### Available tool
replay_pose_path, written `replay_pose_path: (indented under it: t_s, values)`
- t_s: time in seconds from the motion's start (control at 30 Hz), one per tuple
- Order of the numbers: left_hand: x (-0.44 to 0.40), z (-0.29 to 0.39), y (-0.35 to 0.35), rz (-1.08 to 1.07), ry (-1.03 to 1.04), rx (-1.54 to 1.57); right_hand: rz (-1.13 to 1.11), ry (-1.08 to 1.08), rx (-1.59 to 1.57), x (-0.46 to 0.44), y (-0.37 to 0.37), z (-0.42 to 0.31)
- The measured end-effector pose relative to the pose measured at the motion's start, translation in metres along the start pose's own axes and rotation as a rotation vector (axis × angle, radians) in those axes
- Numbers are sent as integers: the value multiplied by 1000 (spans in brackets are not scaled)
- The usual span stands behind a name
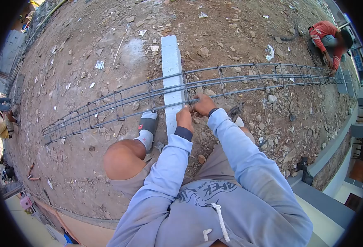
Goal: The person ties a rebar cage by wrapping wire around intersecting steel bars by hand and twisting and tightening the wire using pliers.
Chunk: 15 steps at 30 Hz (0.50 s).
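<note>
A long rebar cage (239, 77), made of thin steel bars with stirrups around them, stretches across the ground in front of me. Under it lies a pale squared beam (172, 57), pointing away from me. My left hand (184, 118) is closed at the cage's near bar, just right of the beam. Close against it, my right hand (204, 105) has its fingers bent together by the same bar and a stirrup. Whatever is pinched between the fingers is too small to make out.
At the cage's right end a person in a red top (327, 39) crouches with hands on the bars. Another person (2, 123) is at the far left. Stones and scraps litter the dirt ground (119, 24). A low concrete edge (333, 144) runs along the right.
</note>
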<state>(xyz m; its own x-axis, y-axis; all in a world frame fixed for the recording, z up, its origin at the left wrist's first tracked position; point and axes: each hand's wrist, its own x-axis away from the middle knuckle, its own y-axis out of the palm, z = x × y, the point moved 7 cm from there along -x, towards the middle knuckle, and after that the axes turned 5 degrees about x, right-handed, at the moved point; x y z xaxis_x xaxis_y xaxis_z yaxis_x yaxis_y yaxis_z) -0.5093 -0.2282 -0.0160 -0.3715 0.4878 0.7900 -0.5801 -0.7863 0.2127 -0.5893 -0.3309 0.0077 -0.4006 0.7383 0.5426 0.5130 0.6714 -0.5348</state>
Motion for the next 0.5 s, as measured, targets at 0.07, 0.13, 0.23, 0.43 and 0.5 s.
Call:
replay_pose_path:
  t_s: [0.07, 0.13, 0.23, 0.43, 0.5]
  values:
    - [1, 2, 3, 17, -66, 130, 186, -90, 110, 3, -2, 1]
    - [-1, 1, 4, 39, -123, 215, 338, -141, 163, 17, -4, -5]
    - [-5, 2, 6, 57, -158, 248, 354, -131, 137, 26, -1, -7]
    - [-6, 3, 9, 1, -137, 183, 301, -91, 219, 36, -4, -9]
    - [-7, 4, 9, -14, -124, 114, 288, -80, 241, 39, -5, -14]
